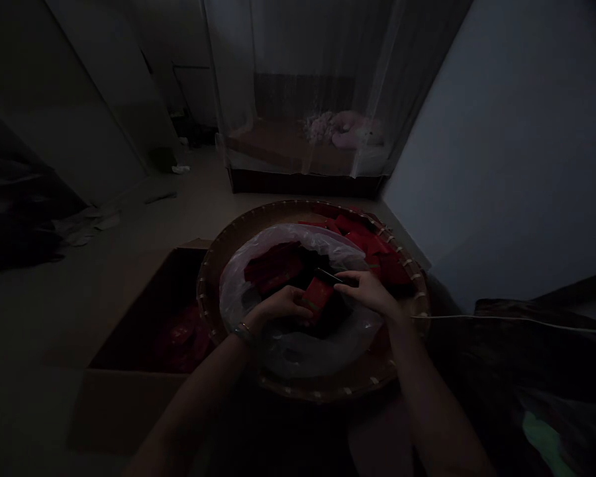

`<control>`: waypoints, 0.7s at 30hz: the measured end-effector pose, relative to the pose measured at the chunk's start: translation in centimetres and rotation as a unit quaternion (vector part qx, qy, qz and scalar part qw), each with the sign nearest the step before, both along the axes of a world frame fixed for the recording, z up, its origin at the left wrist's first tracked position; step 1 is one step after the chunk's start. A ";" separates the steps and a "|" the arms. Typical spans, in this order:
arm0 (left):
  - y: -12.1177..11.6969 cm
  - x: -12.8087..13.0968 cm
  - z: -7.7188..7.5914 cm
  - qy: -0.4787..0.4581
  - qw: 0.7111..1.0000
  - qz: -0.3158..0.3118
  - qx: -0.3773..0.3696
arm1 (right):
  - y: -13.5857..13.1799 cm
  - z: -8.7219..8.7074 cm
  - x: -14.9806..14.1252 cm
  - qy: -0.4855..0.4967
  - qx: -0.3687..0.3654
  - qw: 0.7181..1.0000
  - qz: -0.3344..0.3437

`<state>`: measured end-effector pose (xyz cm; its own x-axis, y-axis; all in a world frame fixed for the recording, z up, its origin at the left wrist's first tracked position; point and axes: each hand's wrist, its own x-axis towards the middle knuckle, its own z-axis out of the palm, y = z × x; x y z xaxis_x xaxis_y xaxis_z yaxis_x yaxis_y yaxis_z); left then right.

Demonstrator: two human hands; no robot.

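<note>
My left hand [288, 304], with a bracelet at the wrist, grips a small red packet [318, 296] with a thin band across it. Pinched in my right hand [367, 289] is a slim dark stick-like tool [328, 276], lying over the packet's upper edge; its exact kind is too dark to tell. Both hands are above an open clear plastic bag [302, 358] with red pieces [273, 265] inside. The bag rests in a wide round woven bamboo tray [212, 265]. More red packets [362, 238] lie heaped along the tray's far right side.
To the left, an open cardboard box [129, 391] holds red material [186, 338]. A white cord [506, 321] runs rightward from the tray. A bed behind a sheer net [298, 53] stands beyond, and a pale wall [506, 152] rises on the right. The room is dim.
</note>
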<state>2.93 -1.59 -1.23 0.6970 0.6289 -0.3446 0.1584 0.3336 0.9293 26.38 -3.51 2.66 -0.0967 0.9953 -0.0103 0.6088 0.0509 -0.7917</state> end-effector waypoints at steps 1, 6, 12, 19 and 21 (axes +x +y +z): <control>0.0 0.0 0.0 0.002 1.000 0.000 0.003 | 0.1 -0.1 -0.3 -0.011 0.009 1.000 -0.005; 0.0 0.0 -0.1 -0.011 1.000 0.004 0.011 | 0.2 -0.3 -0.4 -0.012 0.016 1.000 -0.010; 0.0 0.0 -0.1 -0.007 1.000 0.010 0.006 | 0.3 -0.5 -0.1 -0.002 0.031 0.999 -0.020; 0.8 -0.2 -0.8 -0.018 0.998 0.053 0.023 | 0.8 -1.4 1.4 0.072 -0.034 0.995 -0.067; 1.2 -0.1 -1.1 -0.025 0.993 0.114 0.033 | 0.8 -1.8 1.6 0.057 -0.051 0.996 -0.047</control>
